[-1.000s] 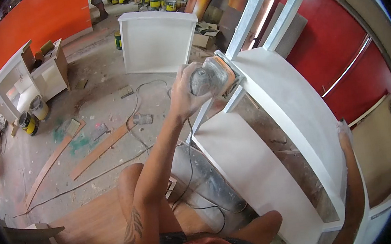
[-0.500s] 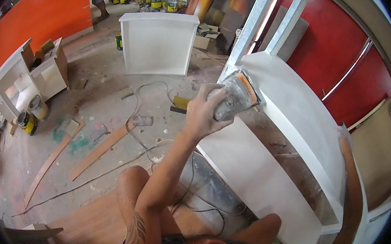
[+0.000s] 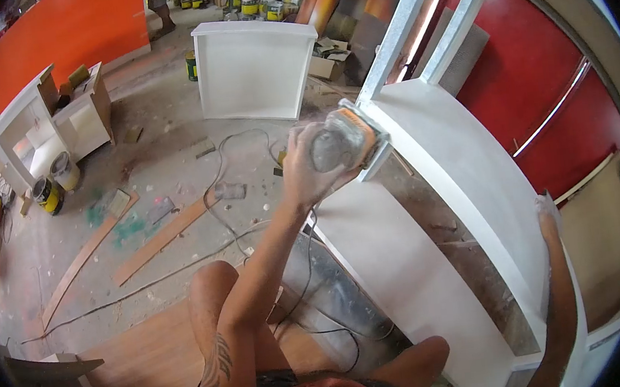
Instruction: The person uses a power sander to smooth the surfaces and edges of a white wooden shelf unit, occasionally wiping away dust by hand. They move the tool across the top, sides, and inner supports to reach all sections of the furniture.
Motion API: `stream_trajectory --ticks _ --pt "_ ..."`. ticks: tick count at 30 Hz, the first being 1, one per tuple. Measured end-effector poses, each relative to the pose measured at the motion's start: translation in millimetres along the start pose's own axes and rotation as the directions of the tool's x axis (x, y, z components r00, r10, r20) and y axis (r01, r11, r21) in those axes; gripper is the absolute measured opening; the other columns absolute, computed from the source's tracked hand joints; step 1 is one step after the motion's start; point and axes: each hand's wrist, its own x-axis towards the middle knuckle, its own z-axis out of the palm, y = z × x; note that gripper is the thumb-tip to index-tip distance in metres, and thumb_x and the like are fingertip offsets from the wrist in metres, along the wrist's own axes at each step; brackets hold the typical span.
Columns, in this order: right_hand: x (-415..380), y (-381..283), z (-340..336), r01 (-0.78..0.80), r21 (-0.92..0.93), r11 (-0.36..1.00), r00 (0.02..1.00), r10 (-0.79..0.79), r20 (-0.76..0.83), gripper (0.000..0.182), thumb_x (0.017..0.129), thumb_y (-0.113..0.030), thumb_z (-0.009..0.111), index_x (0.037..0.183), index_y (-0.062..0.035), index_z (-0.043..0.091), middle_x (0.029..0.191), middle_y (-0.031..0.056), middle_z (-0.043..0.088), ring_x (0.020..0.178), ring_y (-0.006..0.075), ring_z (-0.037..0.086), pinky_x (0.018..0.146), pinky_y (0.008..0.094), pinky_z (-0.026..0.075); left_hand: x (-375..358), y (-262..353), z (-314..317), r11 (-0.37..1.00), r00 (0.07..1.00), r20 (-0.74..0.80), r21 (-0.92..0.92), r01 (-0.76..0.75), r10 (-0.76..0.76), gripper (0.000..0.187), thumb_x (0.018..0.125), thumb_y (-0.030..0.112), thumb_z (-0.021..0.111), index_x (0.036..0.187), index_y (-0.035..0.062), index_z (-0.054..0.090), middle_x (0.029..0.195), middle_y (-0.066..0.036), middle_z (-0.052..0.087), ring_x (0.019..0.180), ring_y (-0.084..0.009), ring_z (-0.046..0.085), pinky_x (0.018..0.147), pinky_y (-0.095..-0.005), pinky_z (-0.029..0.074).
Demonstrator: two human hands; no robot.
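Observation:
Dusty fingers of my left hand [image 3: 307, 165] wrap round a dust-covered sander [image 3: 342, 139] with an orange band. The sander's pad is tilted toward the far left corner of a long white furniture piece [image 3: 463, 156]; whether it touches is hard to tell. A lower white panel [image 3: 405, 251] of that piece lies nearer my legs. On the right, my right hand [image 3: 545, 208] grips the outer edge of the white piece, its fingers partly hidden.
Metal uprights [image 3: 402, 24] rise behind the piece. A white box-shaped unit [image 3: 253, 72] stands across the floor. Wooden strips [image 3: 165, 241], a grey cable [image 3: 213, 195] and paint cans [image 3: 47, 195] are on the left. A person's leg shows at the far back.
My left hand has moved the sander left and slightly up, off the upper face of the white piece toward its left edge, and tilted it. My right hand stays on the edge.

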Motion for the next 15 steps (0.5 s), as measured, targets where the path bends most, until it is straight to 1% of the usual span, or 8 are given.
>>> stream_trajectory --ticks 1,3,4,6,9,10,12,15 --pt "-2.9 -9.8 -7.2 0.002 -0.002 1.000 1.000 -0.002 0.004 0.058 0.113 -0.038 0.038 0.160 -0.0030 0.039 0.169 0.0259 0.030 0.157 0.0429 0.025 0.129 0.0493 0.021 -0.5 7.4 1.9 0.999 0.999 0.028 0.014 -0.032 0.031 0.073 0.070 0.010 0.091 0.135 0.0048 0.057 0.122 -0.017 0.061 0.113 -0.0359 0.064 0.098 -0.0438 0.054" --pt "-11.6 -33.0 -27.4 -0.020 -0.082 0.996 0.993 0.029 0.115 0.058 0.113 -0.039 0.039 0.159 -0.0041 0.042 0.167 0.0265 0.034 0.156 0.0429 0.027 0.129 0.0500 0.022 -5.7 16.4 7.5 0.999 0.999 0.015 -0.012 -0.049 0.049 0.076 0.067 0.009 0.091 0.135 0.0065 0.057 0.123 -0.018 0.060 0.113 -0.0364 0.065 0.097 -0.0443 0.055" --pt "-16.2 -45.6 -32.0 -0.016 -0.084 0.996 0.993 0.026 0.117 0.058 0.113 -0.039 0.039 0.159 -0.0041 0.042 0.167 0.0265 0.034 0.156 0.0429 0.027 0.129 0.0500 0.022 -8.3 21.9 6.7 0.997 0.996 0.049 -0.025 -0.077 0.078 0.077 0.065 0.009 0.092 0.135 0.0072 0.058 0.123 -0.018 0.060 0.113 -0.0367 0.065 0.096 -0.0442 0.056" --pt "-23.6 -65.3 -37.8 -0.133 0.006 0.991 0.991 0.133 0.033 0.059 0.112 -0.037 0.042 0.161 -0.0045 0.039 0.163 0.0265 0.039 0.154 0.0429 0.031 0.128 0.0500 0.023 -13.5 25.2 8.5 0.992 0.991 0.068 -0.038 -0.116 0.119 0.080 0.061 0.009 0.092 0.134 0.0071 0.058 0.122 -0.019 0.060 0.113 -0.0367 0.065 0.095 -0.0444 0.056" --pt "-35.3 -96.0 -57.7 -0.222 0.022 0.975 0.973 0.220 0.069 0.061 0.111 -0.038 0.044 0.162 -0.0049 0.036 0.165 0.0253 0.038 0.154 0.0422 0.031 0.128 0.0493 0.023 -14.7 17.8 8.2 0.998 0.998 0.039 -0.051 -0.043 0.045 0.078 0.063 0.009 0.091 0.134 0.0070 0.058 0.122 -0.018 0.060 0.113 -0.0359 0.065 0.097 -0.0444 0.055" --pt "-27.8 -80.6 -50.2 -0.221 0.021 0.975 0.973 0.219 0.071 0.061 0.111 -0.038 0.044 0.162 -0.0049 0.036 0.165 0.0253 0.038 0.154 0.0422 0.031 0.128 0.0493 0.023 -10.7 13.9 7.7 0.998 0.998 0.039 -0.050 -0.040 0.042 0.078 0.063 0.009 0.091 0.134 0.0070 0.058 0.122 -0.018 0.060 0.113 -0.0359 0.065 0.097 -0.0444 0.055" --pt "-6.5 -22.9 -19.0 -0.001 0.029 1.000 0.999 0.002 -0.039 0.064 0.113 -0.044 0.040 0.164 -0.0058 0.034 0.169 0.0241 0.032 0.157 0.0412 0.027 0.128 0.0490 0.023 -0.5 5.5 5.4 0.997 0.997 -0.030 -0.044 0.065 -0.067 0.075 0.066 0.008 0.090 0.134 0.0072 0.059 0.124 -0.017 0.060 0.115 -0.0355 0.064 0.102 -0.0441 0.052" --pt "-3.5 -11.4 -13.0 0.005 -0.026 1.000 0.999 -0.006 -0.041 0.069 0.112 -0.048 0.042 0.165 -0.0072 0.031 0.170 0.0235 0.029 0.158 0.0407 0.025 0.128 0.0491 0.025 3.3 3.4 3.3 0.989 0.991 -0.034 -0.064 0.131 -0.133 0.068 0.072 0.007 0.087 0.133 0.0080 0.059 0.125 -0.014 0.061 0.120 -0.0355 0.062 0.107 -0.0434 0.050"
